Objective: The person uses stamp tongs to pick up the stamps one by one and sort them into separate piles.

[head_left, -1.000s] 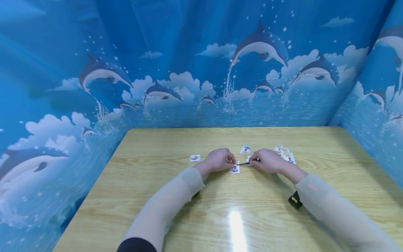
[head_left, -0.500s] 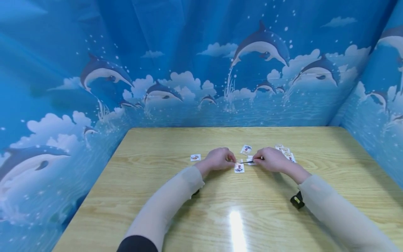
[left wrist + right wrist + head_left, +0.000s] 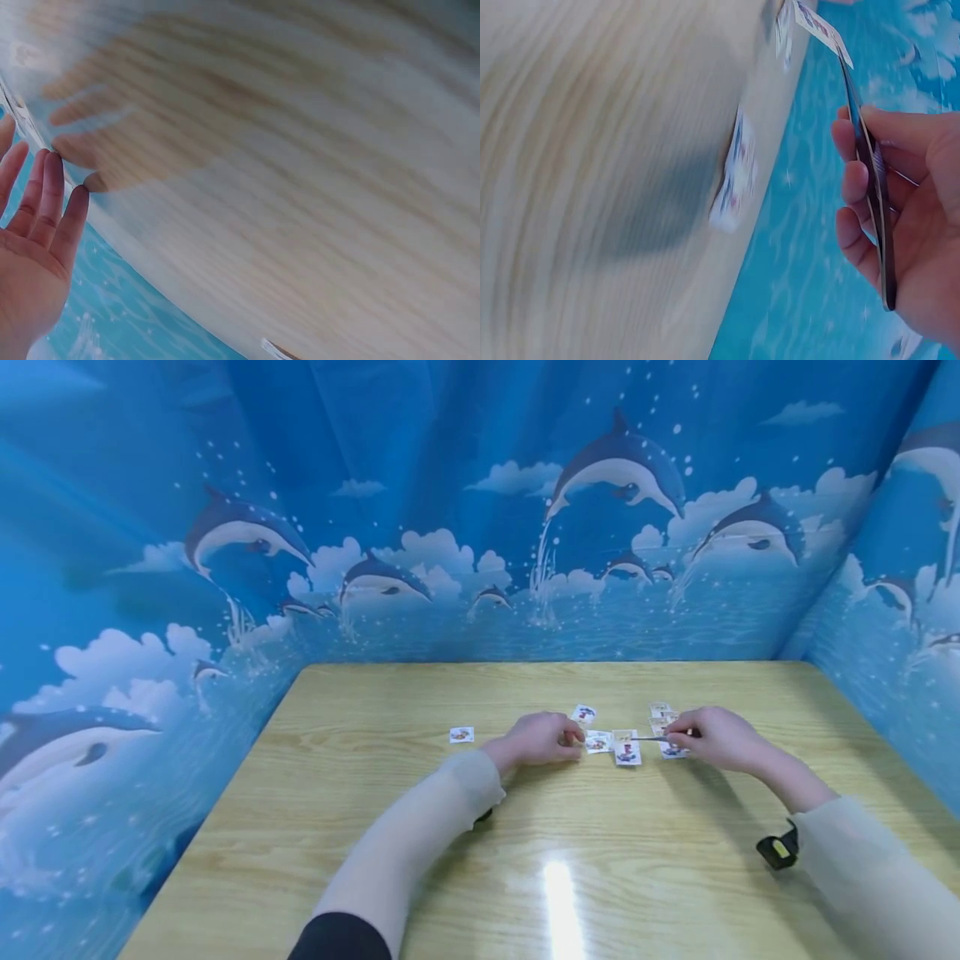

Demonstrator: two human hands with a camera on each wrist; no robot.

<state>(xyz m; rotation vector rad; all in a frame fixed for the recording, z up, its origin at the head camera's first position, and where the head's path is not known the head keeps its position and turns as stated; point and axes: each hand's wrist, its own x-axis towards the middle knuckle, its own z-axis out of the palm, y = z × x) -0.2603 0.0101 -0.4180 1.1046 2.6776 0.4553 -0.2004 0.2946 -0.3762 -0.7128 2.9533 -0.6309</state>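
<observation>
My right hand [image 3: 716, 739] pinches slim dark tweezers [image 3: 874, 172] between thumb and fingers. At the tweezers' tips is a small white picture card [image 3: 825, 31] with a printed figure, raised off the table in the right wrist view. My left hand [image 3: 540, 739] is at the table surface, its fingers [image 3: 49, 199] fairly straight and holding nothing. Just right of its fingertips lies another picture card [image 3: 597, 742], and a tilted card [image 3: 583, 714] lies behind them. Beyond the tweezers, several cards [image 3: 660, 714] lie grouped near my right hand, which partly hides them.
A single small card [image 3: 461, 734] lies to the left of my left hand. The wood-grain table [image 3: 420, 877] ends at the back against a blue dolphin-print curtain [image 3: 420, 527]. More curtain hangs at both sides.
My right hand has moved right, carrying the card in the tweezers away from my left fingertips toward the card group. My left hand has shifted slightly right, and its fingers no longer touch that card.
</observation>
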